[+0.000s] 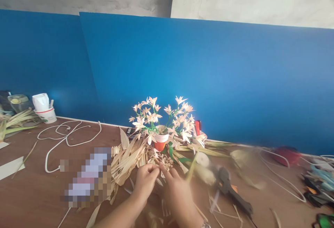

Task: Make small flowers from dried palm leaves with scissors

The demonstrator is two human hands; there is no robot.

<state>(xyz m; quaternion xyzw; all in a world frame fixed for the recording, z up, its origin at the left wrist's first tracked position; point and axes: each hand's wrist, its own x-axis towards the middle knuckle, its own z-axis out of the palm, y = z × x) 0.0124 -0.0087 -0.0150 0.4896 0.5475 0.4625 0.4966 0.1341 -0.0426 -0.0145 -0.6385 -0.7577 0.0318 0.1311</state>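
Observation:
Low over the table, my left hand (146,180) is closed, thumb and index finger pinched together at something too small to make out. My right hand (177,190) meets it at the fingertips, also closed and blurred by motion; whatever it pinches is hidden. Just beyond both hands, small curled husk pieces (167,160) lie in a heap. Behind them stands a stack of paper cups (161,140), red on the outside, with pale husk flowers (150,117) on green stems rising out of it. Dry corn husks (130,158) spread to the left of my fingers.
A black glue gun (232,189) lies right of my hands, near a white roll (202,159). White cables (66,136) loop across the brown table (31,200) at left. A pixelated phone-like object (90,176) lies nearer. White cups (45,114) stand by the blue partition (208,82).

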